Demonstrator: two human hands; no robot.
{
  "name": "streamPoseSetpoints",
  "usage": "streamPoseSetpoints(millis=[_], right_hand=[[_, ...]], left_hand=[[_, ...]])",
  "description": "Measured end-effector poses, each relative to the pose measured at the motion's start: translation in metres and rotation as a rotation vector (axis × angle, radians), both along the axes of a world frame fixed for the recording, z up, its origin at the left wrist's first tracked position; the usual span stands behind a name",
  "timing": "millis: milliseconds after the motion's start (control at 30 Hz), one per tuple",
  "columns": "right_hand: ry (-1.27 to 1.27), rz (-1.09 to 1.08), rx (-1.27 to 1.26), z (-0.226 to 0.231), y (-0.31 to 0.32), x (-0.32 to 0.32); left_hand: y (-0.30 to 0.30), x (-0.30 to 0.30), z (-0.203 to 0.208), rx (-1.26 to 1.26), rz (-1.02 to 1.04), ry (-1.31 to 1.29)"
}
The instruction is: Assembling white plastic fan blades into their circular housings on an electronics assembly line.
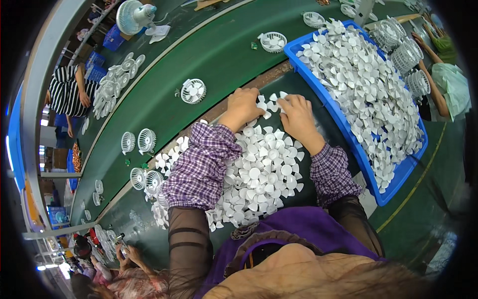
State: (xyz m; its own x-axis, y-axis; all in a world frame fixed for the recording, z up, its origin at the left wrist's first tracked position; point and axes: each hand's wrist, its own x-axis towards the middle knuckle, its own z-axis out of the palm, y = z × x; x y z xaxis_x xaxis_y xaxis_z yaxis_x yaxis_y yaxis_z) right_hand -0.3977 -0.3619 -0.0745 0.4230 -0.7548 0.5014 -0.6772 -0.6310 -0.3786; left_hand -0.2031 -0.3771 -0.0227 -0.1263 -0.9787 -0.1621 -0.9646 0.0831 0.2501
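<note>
My left hand (243,107), fingers curled, closes on a small white fan blade (262,105) at the far end of a loose pile. To its right, my right hand (298,118) bends its fingers down over another white fan blade (283,94), partly hidden under the fingertips. Between the two hands lie a few more of these three-winged blades. The large heap of white fan blades (259,172) spreads over the dark green table below my wrists, and part of it runs under my left forearm.
A blue tray (331,107) full of white blades stands on the right. Beyond the table runs a green conveyor belt (164,99) carrying round white fan housings (193,91). More housings (146,180) sit left of my forearm. Co-workers are at the left, lower left and far right.
</note>
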Motion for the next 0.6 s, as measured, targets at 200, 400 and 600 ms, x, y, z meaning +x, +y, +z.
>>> streamPoseSetpoints(millis=[200, 400, 600], right_hand=[[-0.009, 0.094, -0.008, 0.013, 0.005, 0.017], [0.014, -0.010, -0.001, -0.013, 0.026, -0.003], [0.011, 0.002, 0.043, -0.019, 0.011, -0.005]], left_hand=[[0.038, 0.029, 0.019, -0.060, 0.069, 0.285], [0.095, 0.059, 0.058, -0.512, 0.030, 0.534], [0.254, 0.104, 0.190, -1.272, 0.345, 0.433]])
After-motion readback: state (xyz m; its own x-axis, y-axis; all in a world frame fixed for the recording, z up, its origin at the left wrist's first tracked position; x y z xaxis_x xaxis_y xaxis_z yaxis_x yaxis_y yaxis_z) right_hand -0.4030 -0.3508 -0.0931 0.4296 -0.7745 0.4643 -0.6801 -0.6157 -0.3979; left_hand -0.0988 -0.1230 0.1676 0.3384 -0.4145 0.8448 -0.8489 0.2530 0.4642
